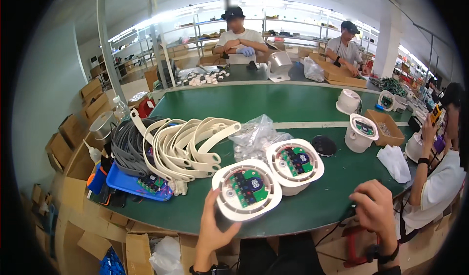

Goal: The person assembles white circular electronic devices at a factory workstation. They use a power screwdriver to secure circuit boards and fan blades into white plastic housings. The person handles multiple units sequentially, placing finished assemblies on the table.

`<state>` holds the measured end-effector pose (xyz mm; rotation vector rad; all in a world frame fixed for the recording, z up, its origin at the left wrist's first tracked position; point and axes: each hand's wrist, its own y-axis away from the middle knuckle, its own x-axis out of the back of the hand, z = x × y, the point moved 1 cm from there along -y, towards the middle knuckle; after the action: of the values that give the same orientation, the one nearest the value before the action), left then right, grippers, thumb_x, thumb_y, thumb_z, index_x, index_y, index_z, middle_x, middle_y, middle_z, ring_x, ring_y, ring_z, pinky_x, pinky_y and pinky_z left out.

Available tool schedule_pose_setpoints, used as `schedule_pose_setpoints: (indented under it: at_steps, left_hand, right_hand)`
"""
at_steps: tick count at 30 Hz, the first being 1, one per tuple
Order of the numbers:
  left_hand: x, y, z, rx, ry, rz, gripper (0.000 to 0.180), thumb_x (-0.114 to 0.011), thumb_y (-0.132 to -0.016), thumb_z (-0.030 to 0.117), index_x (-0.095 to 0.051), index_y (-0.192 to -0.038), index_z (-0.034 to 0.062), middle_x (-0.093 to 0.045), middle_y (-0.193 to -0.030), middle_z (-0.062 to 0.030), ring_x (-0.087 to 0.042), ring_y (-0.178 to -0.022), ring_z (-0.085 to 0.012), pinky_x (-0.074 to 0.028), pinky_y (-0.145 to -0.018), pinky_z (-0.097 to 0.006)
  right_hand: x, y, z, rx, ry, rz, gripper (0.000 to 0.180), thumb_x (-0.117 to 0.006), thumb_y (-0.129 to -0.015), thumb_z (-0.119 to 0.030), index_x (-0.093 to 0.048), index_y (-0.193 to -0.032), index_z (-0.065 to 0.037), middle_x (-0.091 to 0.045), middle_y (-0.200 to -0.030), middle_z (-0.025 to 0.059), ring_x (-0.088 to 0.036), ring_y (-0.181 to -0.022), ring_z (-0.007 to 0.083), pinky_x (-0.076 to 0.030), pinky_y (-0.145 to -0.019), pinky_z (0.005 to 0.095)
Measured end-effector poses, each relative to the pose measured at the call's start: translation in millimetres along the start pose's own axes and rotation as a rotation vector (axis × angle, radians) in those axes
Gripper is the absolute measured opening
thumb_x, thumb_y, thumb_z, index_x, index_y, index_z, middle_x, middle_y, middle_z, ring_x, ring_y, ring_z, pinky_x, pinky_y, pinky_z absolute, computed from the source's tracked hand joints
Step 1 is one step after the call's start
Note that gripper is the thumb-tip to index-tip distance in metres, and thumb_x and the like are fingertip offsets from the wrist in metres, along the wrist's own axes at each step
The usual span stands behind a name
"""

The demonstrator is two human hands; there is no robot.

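"What did your left hand have?"

"It was closed on the near-left edge of a white, rounded-square plastic housing, thumb low, fingers along the side. That grip left its face uncovered and tipped toward me, probably so that I could see the green circuit board inside."

"And your right hand?"

"It hung near the bench's front edge, fingers half curled; I couldn't tell whether the fingertips pinched anything."

"Where was the housing?"

"Over the near side of the green-topped workbench, in front of a second white housing, face up. Whether they touched, I couldn't say."

"Farther out?"

"Behind lay a clear plastic bag of small parts. Curved cream bands were heaped leftward beside a shallow blue tray, perhaps for easy reach."
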<state>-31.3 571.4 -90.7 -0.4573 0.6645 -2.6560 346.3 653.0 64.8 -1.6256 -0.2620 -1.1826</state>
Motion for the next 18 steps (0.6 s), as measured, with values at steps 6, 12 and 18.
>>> schedule_pose_setpoints:
  at_steps: [6, 12, 18]
  left_hand:
    - [-13, -10, 6, -0.010, 0.123, -0.054, 0.101, -0.083, -0.071, 0.009, -0.024, -0.153, -0.0016, -0.044, -0.144, -0.0253, -0.049, -0.134, -0.0304, -0.039, -0.114, -0.041]
    - [-9, -7, -5, 0.067, 0.143, -0.112, 0.102, -0.082, -0.067, 0.012, -0.025, -0.151, -0.0020, -0.046, -0.139, -0.0223, -0.052, -0.130, -0.0307, -0.039, -0.112, -0.042]
    - [-21, -8, 5, 0.083, 0.085, -0.058, 0.106, -0.078, -0.075, 0.027, -0.017, -0.156, -0.0024, -0.035, -0.153, -0.0249, -0.039, -0.143, -0.0330, -0.032, -0.118, -0.043]
  right_hand:
    - [3, 87, 106, -0.247, 0.152, -0.467, 0.066, -0.066, -0.064, 0.004, -0.061, -0.128, -0.010, -0.055, -0.128, 0.0222, -0.055, -0.119, 0.0417, -0.044, -0.108, 0.0504]
    - [-27, 83, 133, -0.085, 0.059, -0.595, 0.059, -0.073, -0.067, -0.006, -0.064, -0.124, -0.019, -0.058, -0.116, 0.0154, -0.057, -0.112, 0.0356, -0.041, -0.110, 0.0523]
    - [-18, 82, 148, -0.024, 0.001, -0.442, 0.050, -0.077, -0.062, -0.010, -0.068, -0.110, -0.020, -0.056, -0.103, 0.0104, -0.057, -0.103, 0.0329, -0.044, -0.105, 0.0532]
